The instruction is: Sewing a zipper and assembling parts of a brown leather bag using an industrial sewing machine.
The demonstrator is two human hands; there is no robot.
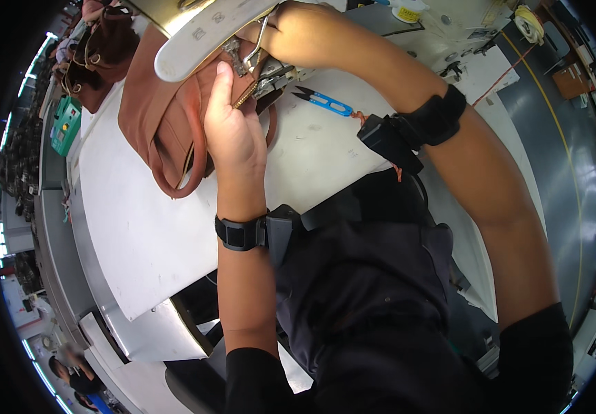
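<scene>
A brown leather handbag (143,114) with looped handles lies at the upper left of the white worktable, its top under a sewing machine head (208,45). My left hand (237,134) grips the bag's edge by the zipper, thumb up along the leather and the other fingers mostly hidden. Up beside the machine's needle area, my right hand (281,34) reaches in from the right; its fingers disappear behind the machine head. A bent metal lever (262,38) rises near it. Blue thread snips (325,103) with dark blades rest on the table below my right forearm.
More brown bags (108,45) and a green box (67,124) stand at the far left. A white bottle (408,10) sits on the machine bed at the top. Beyond the table's right side runs a grey floor (553,152) with a yellow line. Another person (77,376) is at lower left.
</scene>
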